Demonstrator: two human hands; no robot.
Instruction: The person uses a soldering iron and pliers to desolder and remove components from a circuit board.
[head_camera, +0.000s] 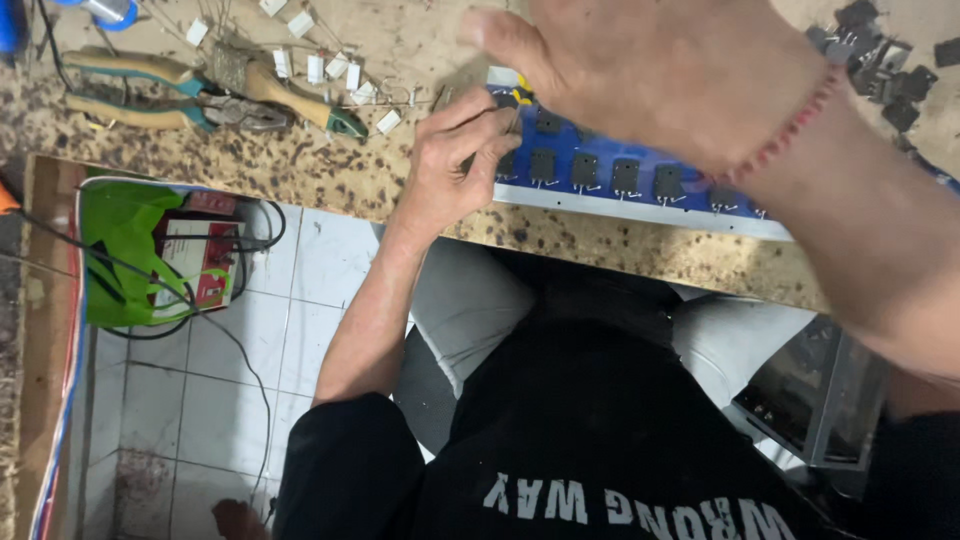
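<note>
pinching blue board end – left hand fingers closed | right hand fingers spread, empty – above board

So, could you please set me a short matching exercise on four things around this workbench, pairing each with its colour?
Things:
1. Pliers' handles
2. Long board under the left hand
3. Bead bracelet on the right hand's wrist
4. Plastic bag on the floor

Colours:
A. blue
B. bright green
C. red
D. tan and teal

Pairs: 1-D, 2-A, 3-C, 4-B
</note>
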